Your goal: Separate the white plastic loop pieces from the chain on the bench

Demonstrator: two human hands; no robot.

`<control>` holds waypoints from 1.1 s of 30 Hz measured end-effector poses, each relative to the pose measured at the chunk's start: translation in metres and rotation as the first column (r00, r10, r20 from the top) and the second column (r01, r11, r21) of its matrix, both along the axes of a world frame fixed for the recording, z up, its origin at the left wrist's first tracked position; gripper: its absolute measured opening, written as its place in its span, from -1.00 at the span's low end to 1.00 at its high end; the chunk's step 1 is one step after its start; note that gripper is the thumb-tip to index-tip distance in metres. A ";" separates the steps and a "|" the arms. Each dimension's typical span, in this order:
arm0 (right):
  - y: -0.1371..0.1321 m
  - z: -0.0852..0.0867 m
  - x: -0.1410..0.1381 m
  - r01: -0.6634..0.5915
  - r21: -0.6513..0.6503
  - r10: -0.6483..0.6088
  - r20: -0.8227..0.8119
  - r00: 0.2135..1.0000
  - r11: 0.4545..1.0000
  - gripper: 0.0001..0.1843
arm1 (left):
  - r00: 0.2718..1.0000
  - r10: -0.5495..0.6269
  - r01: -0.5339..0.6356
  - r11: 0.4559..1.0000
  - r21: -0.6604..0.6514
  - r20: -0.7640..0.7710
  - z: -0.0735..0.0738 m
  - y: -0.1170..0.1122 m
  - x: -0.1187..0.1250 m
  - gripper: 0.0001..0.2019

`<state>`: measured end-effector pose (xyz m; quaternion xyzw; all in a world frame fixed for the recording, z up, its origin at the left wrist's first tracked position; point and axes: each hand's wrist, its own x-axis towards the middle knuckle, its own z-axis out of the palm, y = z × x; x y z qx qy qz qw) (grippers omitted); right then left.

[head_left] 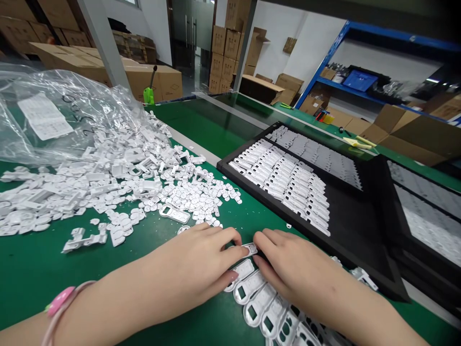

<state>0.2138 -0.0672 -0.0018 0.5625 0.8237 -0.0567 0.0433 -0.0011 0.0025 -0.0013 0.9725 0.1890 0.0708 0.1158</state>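
Observation:
Between my two hands is a white plastic casing [250,249], a small long shell with a rounded end. The fingers of my left hand [211,257] pinch its left end, and my right hand [284,254] has thumb and fingers closed at its right end. Part of the casing is hidden by the fingertips. Just below my hands lies a row of similar white casings [257,300] with square or round openings, set side by side on the green table mat [144,312]; my right forearm hides some of them.
On the left lies a heap of loose white plastic parts [118,168] beside a clear plastic bag [43,115]. A single casing [175,213] lies at the heap's edge. A black tray [355,235] holding rows of white casings is at right, with another black tray [399,211] beyond.

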 end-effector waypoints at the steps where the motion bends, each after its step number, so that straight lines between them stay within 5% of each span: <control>1: 0.000 0.000 0.000 -0.001 -0.001 0.001 0.000 1.000 1.000 -0.88 | 1.000 -0.001 0.001 1.000 0.001 -0.002 0.000 0.000 0.000 -0.72; 33: 0.001 0.003 -0.002 -0.051 0.051 0.051 0.001 0.999 0.997 -0.86 | 1.000 0.011 -0.011 1.000 0.027 -0.007 0.003 -0.003 0.001 -0.73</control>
